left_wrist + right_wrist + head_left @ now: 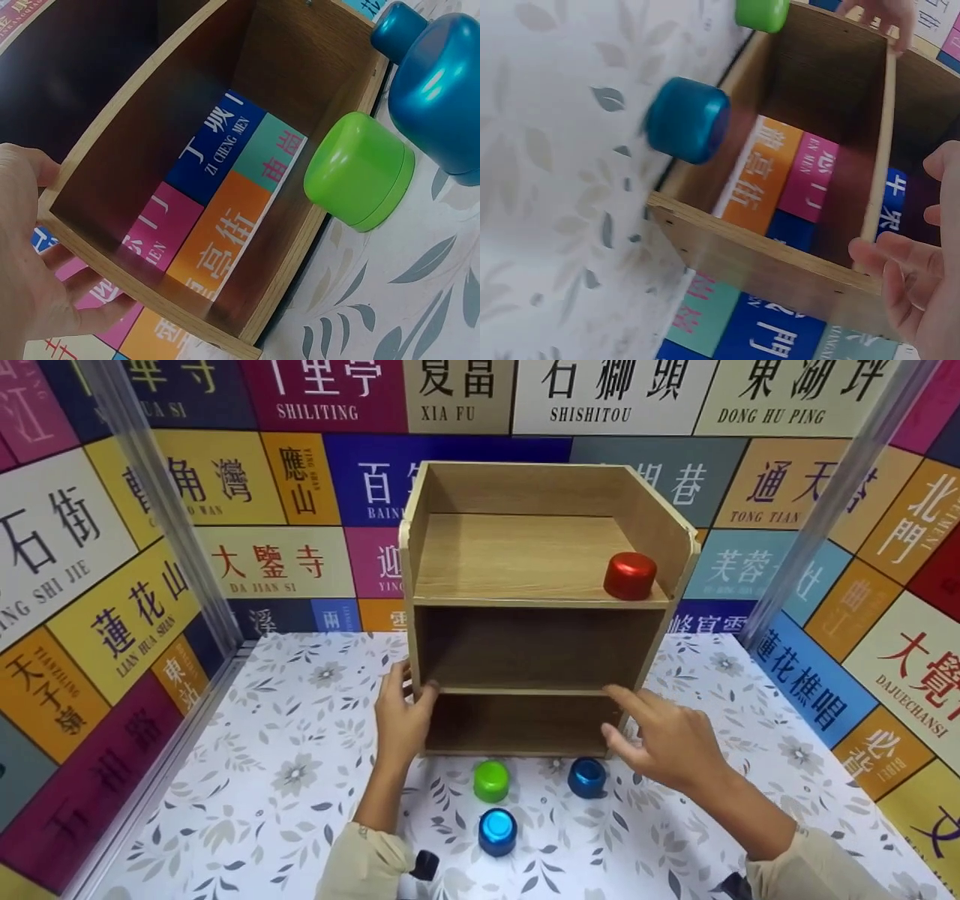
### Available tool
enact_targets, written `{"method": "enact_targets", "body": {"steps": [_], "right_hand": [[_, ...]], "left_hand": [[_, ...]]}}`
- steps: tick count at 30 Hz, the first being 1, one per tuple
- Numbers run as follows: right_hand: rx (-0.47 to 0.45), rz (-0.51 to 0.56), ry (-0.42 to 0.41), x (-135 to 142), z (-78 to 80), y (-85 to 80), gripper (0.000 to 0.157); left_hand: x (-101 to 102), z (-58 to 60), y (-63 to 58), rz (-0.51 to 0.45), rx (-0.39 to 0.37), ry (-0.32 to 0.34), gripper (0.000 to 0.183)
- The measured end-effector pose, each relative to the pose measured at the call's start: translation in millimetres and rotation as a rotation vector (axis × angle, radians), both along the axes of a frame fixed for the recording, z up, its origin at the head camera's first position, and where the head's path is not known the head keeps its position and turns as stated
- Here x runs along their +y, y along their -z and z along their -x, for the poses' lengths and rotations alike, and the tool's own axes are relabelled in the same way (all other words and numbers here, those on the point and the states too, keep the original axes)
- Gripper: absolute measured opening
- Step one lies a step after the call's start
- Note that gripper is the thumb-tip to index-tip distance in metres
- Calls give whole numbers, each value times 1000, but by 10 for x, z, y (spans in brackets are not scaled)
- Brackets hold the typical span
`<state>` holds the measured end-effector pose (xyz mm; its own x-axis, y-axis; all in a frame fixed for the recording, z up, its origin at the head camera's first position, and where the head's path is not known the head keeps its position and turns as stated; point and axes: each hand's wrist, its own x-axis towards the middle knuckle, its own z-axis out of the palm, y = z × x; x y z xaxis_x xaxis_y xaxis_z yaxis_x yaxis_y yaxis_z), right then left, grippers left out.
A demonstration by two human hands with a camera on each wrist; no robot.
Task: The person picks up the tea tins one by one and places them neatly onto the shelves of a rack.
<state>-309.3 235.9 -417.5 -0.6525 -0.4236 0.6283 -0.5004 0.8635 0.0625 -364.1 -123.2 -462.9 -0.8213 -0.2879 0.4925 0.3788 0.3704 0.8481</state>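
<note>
- One wooden shelf (525,555), upright in the centre of the frame, on a floral tablecloth (225,825). Raised sides and back around the top deck; two compartments below. Handling, by judgement: stiff boards, modest weight, bulky, wood grain likely giving fair friction. Best hold: both side panels at about mid-height, one hand each side; the thin front edges may press into the fingers.
- One left hand (401,716), left of centre: holds the shelf's left side panel, thumb at the front edge by the middle board (525,691), other fingers along the outside.
- One right hand (675,741), right of centre: index fingertip at the middle board's right end, thumb apart from the index finger, fingers loosely bent and not wrapped round anything.
- One red jar (630,576), on the top deck at its front right corner; glossy and rounded, probably liable to slide if the shelf tips.
- Three more jars, lower centre of the frame, on the cloth before the shelf: green jar (491,781), dark blue jar (587,778), light blue jar (498,834) nearest the bottom edge. Smooth, hard-looking, probably light and somewhat slippery; best pinched round the side wall.
</note>
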Motion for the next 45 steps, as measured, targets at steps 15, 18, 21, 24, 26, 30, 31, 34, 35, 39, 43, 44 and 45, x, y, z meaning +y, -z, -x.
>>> {"method": "enact_targets", "body": {"steps": [15,18,21,24,26,30,31,34,35,39,43,44,45], "right_hand": [[-38,-50,-58,10,22,560,50],[-41,-77,-65,6,35,666,51],[-44,-90,-71,8,52,757,50],[-62,-100,-83,11,64,838,48],[-87,-109,-89,9,68,888,47],[-152,-126,-97,-7,64,970,48],[-164,-125,-99,-9,63,983,49],[-187,-121,-103,-5,71,1018,50],[-191,-120,-104,-4,75,1025,51],[-217,-117,-98,1,90,1064,54],[-237,-133,-98,6,98,1111,56],[-240,-136,-98,9,103,1120,57],[-241,-141,-100,11,106,1123,57]], "left_hand": [[2,1,20,-13,6,7,34],[1,0,28,-11,4,-1,35],[2,1,31,1,4,-5,36],[5,6,31,9,4,-10,37],[6,6,27,5,3,-8,37],[2,0,16,3,-3,-9,37],[2,-2,11,2,-4,-9,36],[7,5,8,-1,-3,-13,36],[9,9,8,-2,-2,-14,36],[15,20,16,-6,-4,-13,36],[12,18,20,-10,-1,-15,37],[12,17,18,-9,0,-15,37],[12,18,17,-9,-1,-16,37]]}}
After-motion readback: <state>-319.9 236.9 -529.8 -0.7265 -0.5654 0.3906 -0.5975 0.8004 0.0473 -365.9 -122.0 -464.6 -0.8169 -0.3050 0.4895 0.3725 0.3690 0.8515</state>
